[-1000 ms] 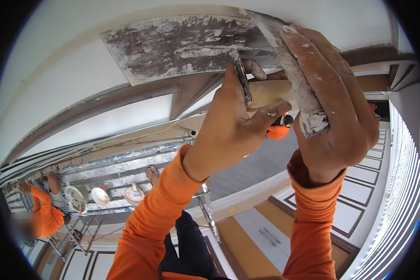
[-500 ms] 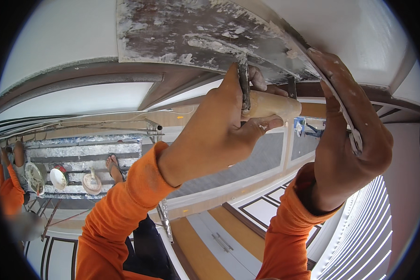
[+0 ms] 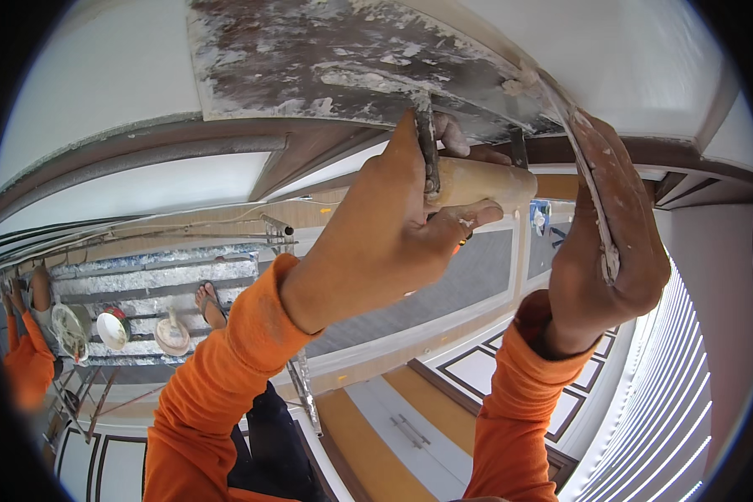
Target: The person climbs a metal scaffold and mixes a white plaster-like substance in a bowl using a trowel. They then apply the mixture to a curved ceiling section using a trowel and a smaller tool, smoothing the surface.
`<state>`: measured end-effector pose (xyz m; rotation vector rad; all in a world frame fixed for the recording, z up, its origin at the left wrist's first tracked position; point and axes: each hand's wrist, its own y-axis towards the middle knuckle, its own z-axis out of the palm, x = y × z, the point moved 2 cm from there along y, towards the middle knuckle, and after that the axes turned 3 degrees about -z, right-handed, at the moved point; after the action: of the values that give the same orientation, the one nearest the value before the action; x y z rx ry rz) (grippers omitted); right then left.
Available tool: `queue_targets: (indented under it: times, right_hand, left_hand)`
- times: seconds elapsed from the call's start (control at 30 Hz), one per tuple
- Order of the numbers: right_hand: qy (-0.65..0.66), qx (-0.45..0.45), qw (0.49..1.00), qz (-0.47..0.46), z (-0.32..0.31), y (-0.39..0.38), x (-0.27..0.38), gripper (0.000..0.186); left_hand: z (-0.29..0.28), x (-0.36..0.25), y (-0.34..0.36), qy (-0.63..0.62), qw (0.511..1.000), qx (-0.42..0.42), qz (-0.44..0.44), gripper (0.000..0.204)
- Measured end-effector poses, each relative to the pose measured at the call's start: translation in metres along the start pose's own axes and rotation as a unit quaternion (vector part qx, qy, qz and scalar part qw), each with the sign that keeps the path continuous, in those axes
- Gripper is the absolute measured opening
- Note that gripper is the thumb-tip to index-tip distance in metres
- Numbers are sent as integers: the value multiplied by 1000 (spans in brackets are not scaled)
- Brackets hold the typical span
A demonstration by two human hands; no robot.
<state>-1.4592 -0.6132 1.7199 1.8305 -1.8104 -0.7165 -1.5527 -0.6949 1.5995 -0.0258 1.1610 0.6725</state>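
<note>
My left hand (image 3: 376, 230) is closed round the pale, cone-shaped handle (image 3: 477, 182) of a plastering trowel. The trowel's wide metal blade (image 3: 284, 63), smeared with white plaster, lies up against the white surface overhead. My right hand (image 3: 615, 243) grips a thin, flat scraper (image 3: 590, 171), seen nearly edge-on. White plaster coats the scraper's lower end, and its upper end meets the trowel's right edge beside a small lump of plaster (image 3: 514, 86). Specks of plaster stick to the fingers of both hands.
Below to the left is a plaster-stained plank platform (image 3: 151, 280) with several tubs, among them a white one (image 3: 113, 329), and a sandalled foot (image 3: 211, 303). A co-worker's orange sleeve (image 3: 29, 356) shows at the far left. Metal scaffold poles (image 3: 305, 393) stand nearby; dark trim (image 3: 167, 155) runs overhead.
My right hand has shifted left with the scraper, which now stands more upright. The trowel and my left hand have moved slightly left.
</note>
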Motion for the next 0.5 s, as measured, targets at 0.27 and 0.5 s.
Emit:
queue_targets:
  times: [0.27,0.5]
  right_hand:
    - [-78,31,996,-4,8,5,5,46]
    - [-32,78,996,3,-11,11,-3,47]
  left_hand:
    - [-6,-5,-2,32,996,1,-79,49]
    - [-1,-7,-2,-22,997,-2,-77,45]
